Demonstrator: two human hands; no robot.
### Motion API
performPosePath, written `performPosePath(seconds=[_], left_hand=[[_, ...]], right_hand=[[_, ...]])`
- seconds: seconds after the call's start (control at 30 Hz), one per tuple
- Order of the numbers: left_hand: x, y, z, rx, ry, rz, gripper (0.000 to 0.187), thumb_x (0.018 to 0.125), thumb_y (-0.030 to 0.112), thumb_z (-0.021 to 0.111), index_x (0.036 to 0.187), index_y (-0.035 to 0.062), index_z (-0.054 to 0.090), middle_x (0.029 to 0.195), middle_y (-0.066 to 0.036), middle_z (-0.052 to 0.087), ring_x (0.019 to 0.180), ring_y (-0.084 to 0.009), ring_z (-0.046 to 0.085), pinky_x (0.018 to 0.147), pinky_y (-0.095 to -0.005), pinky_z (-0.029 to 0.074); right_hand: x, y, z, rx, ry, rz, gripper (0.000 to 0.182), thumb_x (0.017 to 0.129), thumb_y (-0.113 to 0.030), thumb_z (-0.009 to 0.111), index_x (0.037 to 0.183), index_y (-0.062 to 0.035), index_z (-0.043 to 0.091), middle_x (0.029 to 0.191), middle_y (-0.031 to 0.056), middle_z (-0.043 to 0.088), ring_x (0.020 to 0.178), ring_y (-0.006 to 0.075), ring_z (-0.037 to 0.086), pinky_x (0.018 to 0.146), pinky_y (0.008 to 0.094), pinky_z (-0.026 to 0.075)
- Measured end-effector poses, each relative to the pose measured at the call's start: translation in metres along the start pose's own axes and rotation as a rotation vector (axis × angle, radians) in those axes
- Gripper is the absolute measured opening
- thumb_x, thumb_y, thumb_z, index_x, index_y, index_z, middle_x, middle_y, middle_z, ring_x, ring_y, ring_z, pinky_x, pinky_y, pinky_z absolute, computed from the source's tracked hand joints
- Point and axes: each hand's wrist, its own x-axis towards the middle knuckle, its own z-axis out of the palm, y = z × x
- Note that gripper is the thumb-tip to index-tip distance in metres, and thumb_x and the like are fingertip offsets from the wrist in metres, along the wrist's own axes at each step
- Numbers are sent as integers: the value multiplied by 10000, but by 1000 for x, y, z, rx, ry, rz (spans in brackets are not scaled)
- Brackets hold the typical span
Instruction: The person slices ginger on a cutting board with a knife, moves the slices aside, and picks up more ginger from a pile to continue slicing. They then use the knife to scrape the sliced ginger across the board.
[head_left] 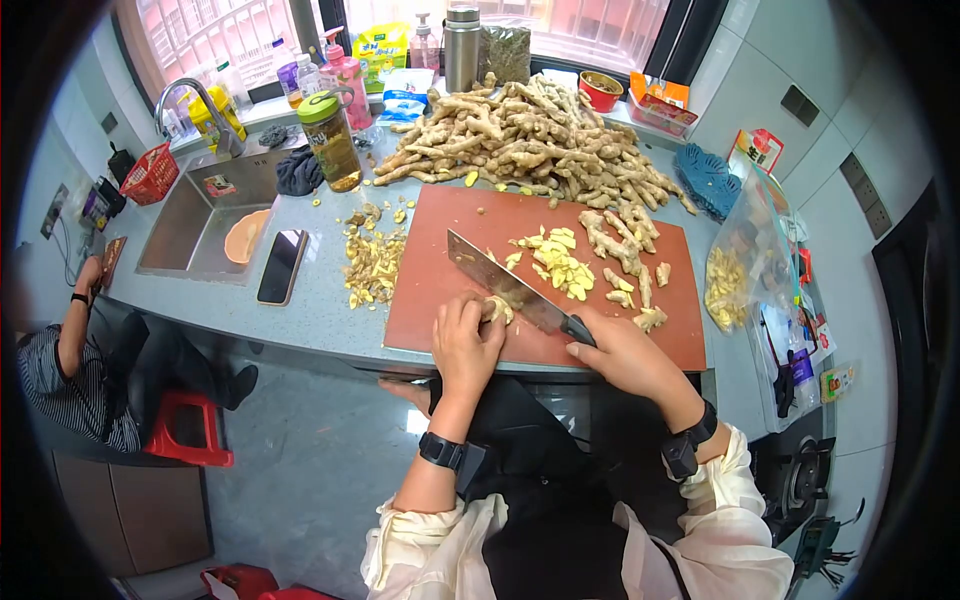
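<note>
My right hand [622, 352] is wrapped round the black handle of a cleaver [520, 295], its broad blade slanting up and left over the brown cutting board [430, 225]. With closed fingers, my left hand [464, 335] holds a piece of ginger [498, 309] on the board, right at the blade's near side. Behind the blade lies a heap of yellow ginger slices [563, 265]. Unsliced ginger roots [612, 243] and smaller chunks rest on the board's right part. A large pile of whole ginger [530, 135] rises beyond the board.
Left of the board are ginger scraps [372, 265], a phone [282, 267] and the sink [165, 245]. A green-lidded bottle [330, 145] stands behind. At right are a clear bag of ginger slices [728, 285] and a blue basket [706, 180]. Another person [75, 370] sits at far left.
</note>
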Motion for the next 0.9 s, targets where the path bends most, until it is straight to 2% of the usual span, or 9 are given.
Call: performPosePath(seconds=[0.1,0.17,0.2,0.3,0.4,0.47,0.7,0.77,0.9], left_hand=[[1,0,-1,-9,-7,2,205,792,150,815,928,91,673,1078,-35,670,977,-272,619,852,-415,489],[2,2,-1,-7,-6,2,204,790,146,814,927,91,673,1076,-34,672,979,-272,620,848,-414,490],[2,2,-1,-4,-3,1,203,788,141,813,926,90,673,1075,-34,674,980,-271,622,844,-413,491],[2,1,0,-7,5,8,201,783,135,811,925,90,675,1080,-32,677,984,-270,625,838,-409,490],[3,1,-1,-33,11,11,200,778,132,811,922,91,678,1083,-32,678,986,-271,626,836,-408,490],[3,1,0,-28,11,7,200,776,134,811,921,91,679,1083,-34,678,989,-273,626,834,-409,489],[3,1,-1,-10,-13,-8,202,776,148,804,929,95,683,1080,-50,667,1008,-283,623,834,-420,484],[2,-1,1,-17,-7,2,205,779,144,797,939,88,683,1086,-57,671,991,-290,620,828,-420,482],[2,-2,0,-28,-4,13,211,789,160,791,946,79,677,1096,-73,673,1008,-309,622,824,-425,475]], right_hand=[[3,-2,0,-62,-19,21,301,978,-213,664,1103,17,514,1004,307,677,1008,500,641,852,551,502],[4,-7,-3,-117,-103,106,350,984,-200,662,1243,-4,531,1108,281,684,1066,467,652,891,496,511],[6,-10,-4,-118,-103,107,350,984,-200,662,1243,-4,531,1108,281,684,1066,467,652,891,496,511],[13,-15,-2,-149,-127,135,323,988,-211,657,1185,5,521,1076,290,677,1052,477,645,885,511,505],[25,-15,8,-133,-91,102,311,988,-226,657,1131,10,512,1060,291,667,1044,483,637,881,528,497],[35,-14,15,-151,-35,43,283,988,-226,639,1069,8,501,993,276,669,998,486,640,846,563,497],[29,-12,12,-147,-30,13,290,985,-232,643,1072,5,501,992,280,665,993,486,638,839,562,497],[19,-9,4,-150,-89,66,298,983,-234,649,1084,6,505,1008,285,667,996,491,637,840,559,497],[11,4,6,-93,-91,8,300,979,-235,657,1110,-3,518,1015,285,669,1004,494,637,840,559,494]])
